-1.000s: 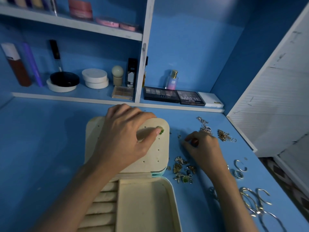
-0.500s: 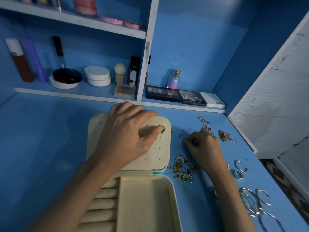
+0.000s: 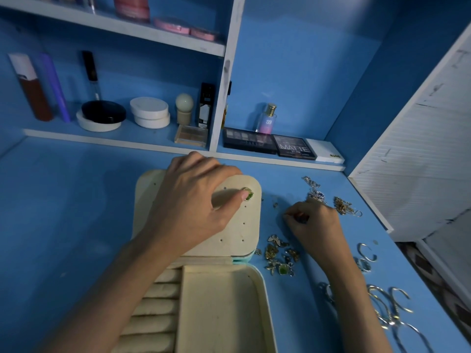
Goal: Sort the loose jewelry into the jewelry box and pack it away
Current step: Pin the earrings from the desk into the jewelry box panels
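Observation:
A cream jewelry box (image 3: 224, 301) lies open on the blue desk, its perforated lid panel (image 3: 244, 225) flat at the far side. My left hand (image 3: 193, 200) rests over the panel, fingers curled over its far edge, thumb pressing a green-stone earring (image 3: 247, 193) into a hole. My right hand (image 3: 313, 222) is curled on the desk to the right, fingertips pinching something small that I cannot make out. A pile of gold earrings (image 3: 279, 256) lies between box and right wrist. Chains (image 3: 344, 206) lie beyond the right hand.
Silver bangles and cuffs (image 3: 387, 304) lie at the right front. Eyeshadow palettes (image 3: 293, 147), a perfume bottle (image 3: 267, 118) and cosmetic jars (image 3: 150, 112) stand on the low shelf behind. A white louvred door (image 3: 420, 149) stands at the right edge.
Both hands have stayed nearly where they were; the view has shifted slightly. The thumb remains on the green earring.

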Tool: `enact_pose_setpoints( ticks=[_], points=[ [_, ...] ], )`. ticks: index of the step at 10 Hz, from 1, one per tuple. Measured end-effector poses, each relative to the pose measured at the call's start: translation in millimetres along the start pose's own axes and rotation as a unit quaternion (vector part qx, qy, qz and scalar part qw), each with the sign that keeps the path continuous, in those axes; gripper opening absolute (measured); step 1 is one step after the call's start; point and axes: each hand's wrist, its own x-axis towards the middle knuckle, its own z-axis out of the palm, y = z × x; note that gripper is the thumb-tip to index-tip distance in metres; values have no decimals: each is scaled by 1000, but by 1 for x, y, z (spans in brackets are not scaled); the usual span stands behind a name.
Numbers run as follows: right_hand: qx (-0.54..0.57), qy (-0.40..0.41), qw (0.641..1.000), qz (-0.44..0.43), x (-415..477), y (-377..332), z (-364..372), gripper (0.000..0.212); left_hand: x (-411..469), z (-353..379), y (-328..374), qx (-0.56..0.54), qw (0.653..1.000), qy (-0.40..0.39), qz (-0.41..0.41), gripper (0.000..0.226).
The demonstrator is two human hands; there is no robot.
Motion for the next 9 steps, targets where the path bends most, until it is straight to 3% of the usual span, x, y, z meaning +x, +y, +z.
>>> enact_pose_setpoints(
  ticks=[9],
  points=[
    [-13,-15,999,31,0,-6,7,5,0,0,-1,-4,1000,0,3,40]
  ],
)
